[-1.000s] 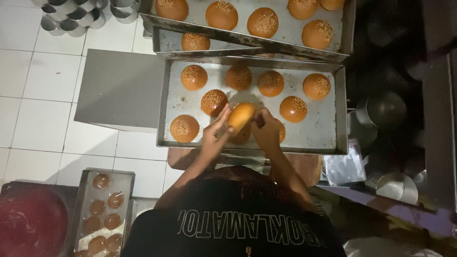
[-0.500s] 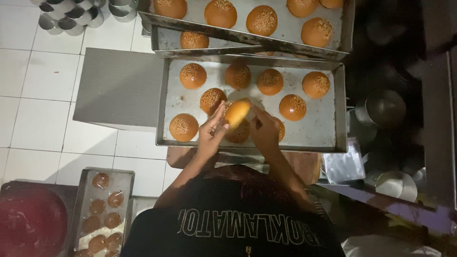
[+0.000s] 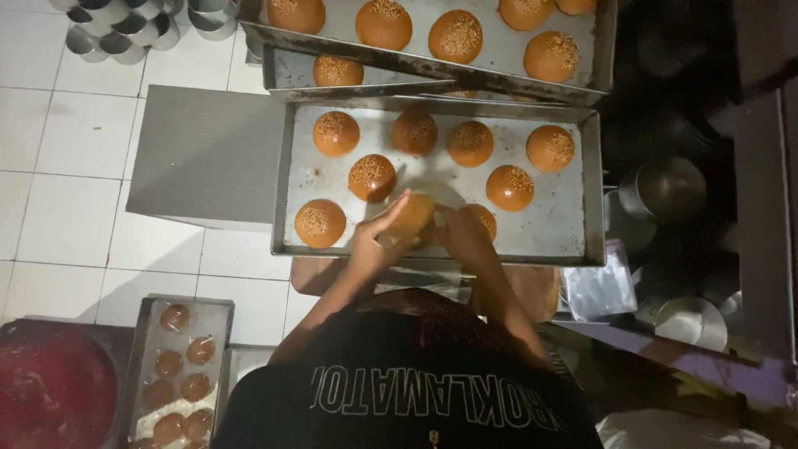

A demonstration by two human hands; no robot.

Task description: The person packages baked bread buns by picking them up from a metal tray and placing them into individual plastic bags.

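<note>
A golden sesame bun (image 3: 413,214) is held just above the near edge of a metal baking tray (image 3: 565,224). My left hand (image 3: 372,243) grips its left side and my right hand (image 3: 462,235) closes on its right side. Several more sesame buns lie on the tray, the nearest being one (image 3: 320,222) left of my left hand and one (image 3: 371,176) just beyond it. Another bun (image 3: 486,218) is partly hidden behind my right hand. My black shirt fills the bottom of the view.
Two more trays of buns (image 3: 432,71) are stacked beyond. Metal cups (image 3: 125,29) stand on the white tile floor at top left. A small tray of dark round pieces (image 3: 179,374) and a red bowl (image 3: 50,391) sit at bottom left. Metal pots (image 3: 669,187) stand to the right.
Both hands have drawn the bun back from over the tray's middle toward its near edge and lowered it. The other buns have not moved.
</note>
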